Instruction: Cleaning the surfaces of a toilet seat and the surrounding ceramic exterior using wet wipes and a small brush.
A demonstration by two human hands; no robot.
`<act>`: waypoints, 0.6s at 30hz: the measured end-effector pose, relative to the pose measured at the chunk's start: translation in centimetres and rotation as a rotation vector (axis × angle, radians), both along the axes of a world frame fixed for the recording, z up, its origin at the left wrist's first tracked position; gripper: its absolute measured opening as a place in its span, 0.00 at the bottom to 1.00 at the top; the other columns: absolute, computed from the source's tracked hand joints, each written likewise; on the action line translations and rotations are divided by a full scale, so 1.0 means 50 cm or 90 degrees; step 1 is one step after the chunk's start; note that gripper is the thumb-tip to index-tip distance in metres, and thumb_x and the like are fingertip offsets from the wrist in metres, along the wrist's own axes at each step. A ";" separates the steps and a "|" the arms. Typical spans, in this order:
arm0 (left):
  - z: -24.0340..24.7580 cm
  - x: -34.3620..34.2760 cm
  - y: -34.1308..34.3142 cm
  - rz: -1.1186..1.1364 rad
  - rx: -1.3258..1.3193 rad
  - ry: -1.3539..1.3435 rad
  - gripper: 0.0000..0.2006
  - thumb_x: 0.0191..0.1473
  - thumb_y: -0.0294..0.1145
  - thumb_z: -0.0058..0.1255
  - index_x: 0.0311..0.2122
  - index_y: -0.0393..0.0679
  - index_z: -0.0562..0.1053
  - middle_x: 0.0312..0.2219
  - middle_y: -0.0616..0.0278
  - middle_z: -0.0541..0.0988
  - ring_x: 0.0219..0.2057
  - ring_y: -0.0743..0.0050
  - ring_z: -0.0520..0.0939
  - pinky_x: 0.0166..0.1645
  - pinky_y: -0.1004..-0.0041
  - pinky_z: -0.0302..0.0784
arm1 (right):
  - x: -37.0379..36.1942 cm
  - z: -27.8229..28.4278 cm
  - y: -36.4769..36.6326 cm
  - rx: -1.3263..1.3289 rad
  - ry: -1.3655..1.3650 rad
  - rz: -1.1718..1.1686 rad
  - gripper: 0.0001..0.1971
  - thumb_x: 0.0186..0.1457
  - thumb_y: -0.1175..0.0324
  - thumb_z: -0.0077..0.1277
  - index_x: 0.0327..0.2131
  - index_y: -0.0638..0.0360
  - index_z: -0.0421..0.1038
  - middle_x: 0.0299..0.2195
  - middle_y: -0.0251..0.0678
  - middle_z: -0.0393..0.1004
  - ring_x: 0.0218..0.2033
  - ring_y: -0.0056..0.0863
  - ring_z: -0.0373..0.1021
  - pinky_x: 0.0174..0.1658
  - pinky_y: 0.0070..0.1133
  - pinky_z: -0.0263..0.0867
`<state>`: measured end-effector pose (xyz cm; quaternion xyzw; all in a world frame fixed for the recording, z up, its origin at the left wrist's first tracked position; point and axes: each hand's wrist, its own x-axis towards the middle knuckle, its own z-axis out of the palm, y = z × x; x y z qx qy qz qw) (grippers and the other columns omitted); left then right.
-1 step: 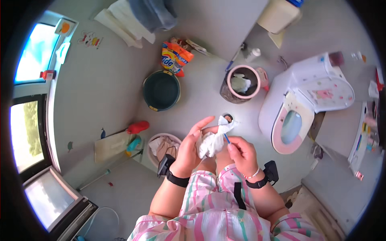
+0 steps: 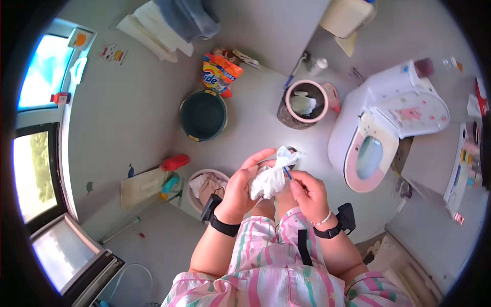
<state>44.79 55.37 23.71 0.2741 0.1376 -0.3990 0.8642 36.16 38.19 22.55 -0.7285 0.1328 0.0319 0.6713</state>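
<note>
My left hand (image 2: 238,188) is curled around a crumpled white bundle (image 2: 268,182), thin like tissue or cloth; I cannot tell which. Its index finger stretches out behind the bundle, which rises to a loose peak above my knees. With thumb and fingers, my right hand (image 2: 311,193) pinches a thin blue stick-like piece (image 2: 288,174), whose upper end meets the bundle's right side. Behind the peak a round floor drain (image 2: 293,165) is partly hidden.
A toilet (image 2: 335,128) with raised lid stands at the right, a pink-rimmed waste bin (image 2: 291,121) beside it. Beyond my left hand are a dark green tub (image 2: 203,115), an orange detergent bag (image 2: 221,72) and a basin (image 2: 193,200) holding cloth. A red brush-like thing (image 2: 175,162) lies near the left wall.
The white bundle has turned slightly in my hands, and its peak sits a little further left. Both hands keep their hold. The room has shifted slightly in view.
</note>
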 end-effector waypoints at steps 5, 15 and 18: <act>0.012 -0.078 -0.116 0.022 0.034 0.052 0.24 0.50 0.24 0.35 0.56 0.35 0.63 0.46 0.52 0.73 0.47 0.61 0.76 0.53 0.65 0.74 | -0.120 0.043 -0.133 -0.181 0.024 0.031 0.07 0.56 0.75 0.51 0.38 0.63 0.75 0.22 0.39 0.74 0.17 0.25 0.67 0.24 0.20 0.63; 0.055 -0.312 -0.534 0.033 0.116 -0.032 0.28 0.49 0.21 0.35 0.59 0.36 0.59 0.54 0.49 0.66 0.54 0.57 0.71 0.58 0.66 0.67 | -0.380 0.110 -0.438 -0.215 -0.058 -0.034 0.08 0.52 0.76 0.51 0.37 0.62 0.74 0.21 0.41 0.74 0.22 0.39 0.71 0.25 0.29 0.64; 0.084 -0.390 -0.675 0.009 0.205 -0.155 0.24 0.54 0.20 0.40 0.58 0.37 0.61 0.49 0.56 0.69 0.48 0.67 0.73 0.54 0.72 0.67 | -0.459 0.103 -0.566 -0.201 -0.086 -0.116 0.08 0.53 0.77 0.50 0.38 0.64 0.74 0.19 0.39 0.71 0.19 0.33 0.69 0.24 0.26 0.63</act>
